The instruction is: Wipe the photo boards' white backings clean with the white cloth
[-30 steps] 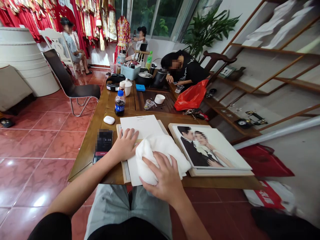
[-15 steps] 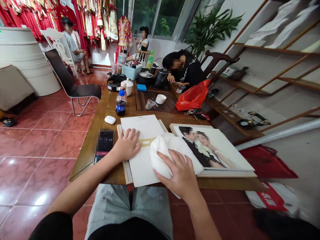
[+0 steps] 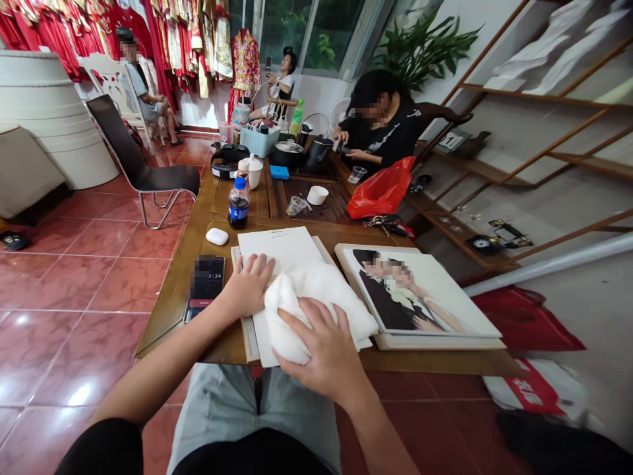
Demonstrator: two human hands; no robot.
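A white sheet (image 3: 283,249) lies on a framed board at the near edge of the wooden table (image 3: 190,264). My left hand (image 3: 248,285) rests flat on the sheet's left side, fingers spread. My right hand (image 3: 321,348) presses a bunched white cloth (image 3: 309,293) onto the sheet's near half, its fingers curled over the cloth. Just to the right lies a large framed photo of a couple (image 3: 420,297).
A phone (image 3: 206,284) and a white earbud case (image 3: 217,236) sit left of the sheet, a dark soda bottle (image 3: 238,203) behind. Cups, kettles, a red plastic bag (image 3: 380,190) and keys crowd the far half. A person sits at the far end; a black chair (image 3: 143,168) stands left.
My right hand swept the cloth right toward the photo frame, then back left over the sheet. The person at the far end sat up. My left hand stayed put.
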